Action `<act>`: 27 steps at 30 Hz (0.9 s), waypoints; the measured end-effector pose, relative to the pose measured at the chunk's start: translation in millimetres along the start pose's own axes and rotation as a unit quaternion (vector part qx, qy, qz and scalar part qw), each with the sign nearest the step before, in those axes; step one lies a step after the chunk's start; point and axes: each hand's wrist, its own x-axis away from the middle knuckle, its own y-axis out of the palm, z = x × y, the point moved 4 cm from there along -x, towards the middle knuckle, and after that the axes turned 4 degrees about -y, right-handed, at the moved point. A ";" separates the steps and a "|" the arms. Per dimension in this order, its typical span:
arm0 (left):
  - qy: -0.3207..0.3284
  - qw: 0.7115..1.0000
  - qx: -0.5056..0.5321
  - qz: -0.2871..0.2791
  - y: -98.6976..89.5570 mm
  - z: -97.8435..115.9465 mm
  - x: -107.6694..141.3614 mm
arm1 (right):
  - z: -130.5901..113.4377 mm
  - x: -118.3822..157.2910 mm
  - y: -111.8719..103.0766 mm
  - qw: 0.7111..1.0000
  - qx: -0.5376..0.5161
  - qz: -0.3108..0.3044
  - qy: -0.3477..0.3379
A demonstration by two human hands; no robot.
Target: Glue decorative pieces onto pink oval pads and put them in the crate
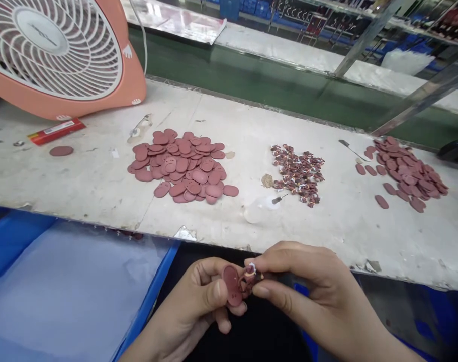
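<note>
Below the bench edge, my left hand (198,296) pinches a dark red oval base plate (232,285) between thumb and fingers; small holes show in its face. My right hand (307,286) grips a tiny painted figurine (250,272), brownish red with white and yellow bits, between thumb and forefinger. The figurine is up against the plate's right side; whether it is seated in the holes I cannot tell. Straight ahead on the bench lie a pile of similar oval plates (187,163) and, to its right, a heap of small figurines (298,171).
An orange fan (134,85) stands at the back left, near a red box (57,131) and a loose oval plate (61,151). Farther right is another pile of smaller ovals (409,173). A clear bottle with a dark tip (257,211) lies near the figurines. A lined blue bin (164,274) sits lower left.
</note>
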 end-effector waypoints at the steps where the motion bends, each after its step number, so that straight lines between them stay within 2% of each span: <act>1: 0.002 1.000 0.003 0.002 -1.4 -0.9 -0.4 | 0.0 -0.4 0.7 1.000 0.002 -0.003 0.006; 11: 0.002 0.999 0.025 0.020 -3.1 -1.9 -1.0 | -1.2 -0.9 2.0 0.999 0.036 -0.008 0.003; 17: -0.006 0.998 0.022 0.058 -2.4 -0.4 1.5 | -2.4 -0.4 3.3 0.998 0.063 -0.025 -0.007; 27: -0.012 0.999 0.012 0.034 -5.4 -0.5 -1.7 | -8.9 -5.3 3.7 0.989 0.112 -0.055 -0.074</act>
